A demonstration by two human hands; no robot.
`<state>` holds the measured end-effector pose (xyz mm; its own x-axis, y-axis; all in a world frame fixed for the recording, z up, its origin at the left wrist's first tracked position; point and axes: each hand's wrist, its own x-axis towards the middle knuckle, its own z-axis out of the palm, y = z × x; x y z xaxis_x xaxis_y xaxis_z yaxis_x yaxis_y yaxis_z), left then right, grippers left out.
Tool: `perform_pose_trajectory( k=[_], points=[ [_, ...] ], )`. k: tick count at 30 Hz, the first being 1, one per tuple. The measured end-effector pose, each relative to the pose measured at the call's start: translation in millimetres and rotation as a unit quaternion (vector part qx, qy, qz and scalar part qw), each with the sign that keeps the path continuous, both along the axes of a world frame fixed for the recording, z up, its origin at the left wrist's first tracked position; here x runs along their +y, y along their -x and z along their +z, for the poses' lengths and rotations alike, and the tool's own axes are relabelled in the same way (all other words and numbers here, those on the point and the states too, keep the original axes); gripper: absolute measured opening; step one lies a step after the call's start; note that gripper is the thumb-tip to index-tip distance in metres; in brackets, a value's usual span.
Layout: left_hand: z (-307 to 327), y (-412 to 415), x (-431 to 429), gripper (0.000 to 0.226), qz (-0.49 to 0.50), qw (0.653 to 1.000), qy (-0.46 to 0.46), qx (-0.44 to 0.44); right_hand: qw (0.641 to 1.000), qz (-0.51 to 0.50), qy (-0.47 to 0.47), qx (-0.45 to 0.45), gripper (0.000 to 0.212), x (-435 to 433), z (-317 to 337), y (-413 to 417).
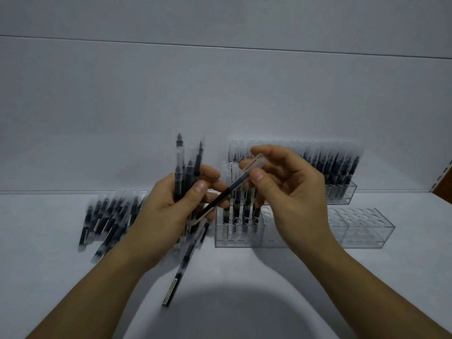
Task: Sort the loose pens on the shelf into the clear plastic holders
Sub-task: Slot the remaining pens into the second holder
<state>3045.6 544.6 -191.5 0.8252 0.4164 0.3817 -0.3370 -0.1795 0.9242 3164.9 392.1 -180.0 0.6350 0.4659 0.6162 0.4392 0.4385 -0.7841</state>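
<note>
Worryingly, the right grip (293, 192) is pinching one pen (227, 193) by its clear cap (257, 162) near the holder (234, 242), its tail crossing the bundle (182, 172) the left grip (166, 206) is clutching, risking dragging pens loose.

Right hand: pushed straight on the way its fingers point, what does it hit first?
Likely the left hand gripping a bundle of black clear-capped pens; the right hand points left at it, pinching a single black pen. Depth unclear.
</note>
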Motion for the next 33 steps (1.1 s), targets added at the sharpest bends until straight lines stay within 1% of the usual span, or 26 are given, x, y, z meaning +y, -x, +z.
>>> perform_pose_trajectory(
  k=[3, 10, 13, 17, 23, 26, 28, 31, 33],
  points=[
    [-3, 0, 3, 0.024, 0.044, 0.999, -0.021, 0.008, 0.999, -0.029, -0.025, 0.013, 0.027, -4, 4, -3],
    [1, -2, 2, 0.026, 0.099, 0.995, -0.007, -0.002, 0.994, -0.077, -0.073, 0.026, 0.023, -10, 13, -13],
    [2, -2, 1, 0.029, 0.094, 0.996, 0.001, 0.003, 0.992, -0.099, -0.072, 0.005, 0.022, -10, 12, -16],
    [1, -3, 2, 0.028, 0.073, 0.997, 0.013, -0.008, 0.993, -0.104, -0.056, -0.019, 0.019, -9, 10, -18],
    [3, -2, 2, 0.022, 0.077, 0.996, 0.024, -0.025, 0.990, -0.121, -0.005, -0.074, 0.023, -7, 3, -19],
    [3, -3, 3, 0.021, 0.078, 0.996, 0.018, -0.024, 0.984, -0.131, 0.014, -0.123, 0.024, -4, 0, -18],
    [2, -3, 3, 0.022, 0.083, 0.996, 0.018, -0.024, 0.975, -0.145, 0.030, -0.167, 0.022, -2, -3, -17],
    [3, -3, 3, 0.022, 0.090, 0.995, 0.022, -0.024, 0.951, -0.184, 0.058, -0.242, 0.023, 0, -6, -16],
    [4, -3, 3, 0.023, 0.091, 0.995, 0.021, -0.023, 0.939, -0.204, 0.070, -0.269, 0.026, 1, -9, -15]
  ],
)
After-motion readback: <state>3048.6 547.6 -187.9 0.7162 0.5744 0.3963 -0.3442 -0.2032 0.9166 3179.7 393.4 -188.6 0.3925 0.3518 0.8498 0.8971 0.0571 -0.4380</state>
